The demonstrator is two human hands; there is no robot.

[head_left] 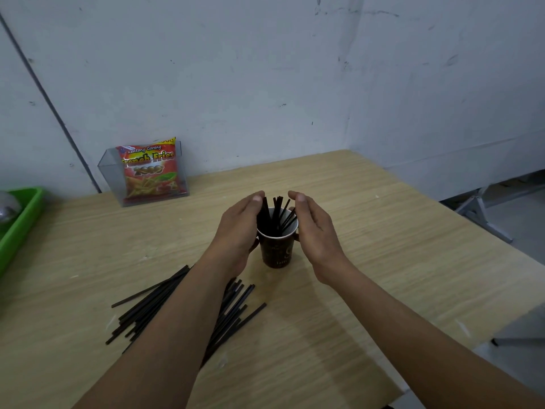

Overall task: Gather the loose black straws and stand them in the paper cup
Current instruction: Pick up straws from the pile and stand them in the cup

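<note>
A dark brown paper cup (276, 251) stands upright in the middle of the wooden table (383, 255). Several black straws (277, 212) stand in it, fanned out above the rim. My left hand (240, 224) cups the left side of the cup and straws with fingers nearly straight. My right hand (314, 228) cups the right side the same way. Whether the palms touch the straws is unclear. A pile of loose black straws (147, 311) lies flat on the table nearer to me, partly hidden under my left forearm.
A clear plastic box (113, 175) holding a red snack bag (149, 169) stands at the back left by the wall. A green tray (20, 222) with a shiny metal object sits at the left edge. The table's right edge drops off to the floor.
</note>
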